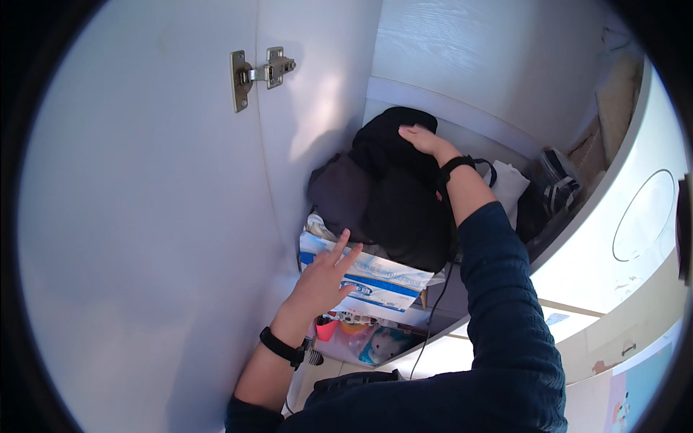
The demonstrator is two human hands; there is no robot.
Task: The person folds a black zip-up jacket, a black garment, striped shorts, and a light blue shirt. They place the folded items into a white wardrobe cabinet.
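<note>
My right hand [422, 139] rests on the far top of a pile of black fabric items [409, 216] inside a cabinet, its fingers mostly hidden behind the wrist and thumb side. Nearer and lower, my left hand [325, 276] is spread with its fingers apart, at the front of a white and blue printed cardboard box [373, 287]. Its fingertips come close to a dark grey bundle of cloth [342, 192]; whether they touch it I cannot tell. The dark bundles sit in or on top of the box. Pale crumpled material [319, 226] shows at the box's left rim.
A white cabinet door [151, 216] with a metal hinge [265, 73] stands at the left. Right of the pile are a white bag [506, 187] and striped shoes in clear plastic [560, 181]. A dark cable [436, 314] hangs down. Below lie colourful items, including a pink cup-like object [326, 329].
</note>
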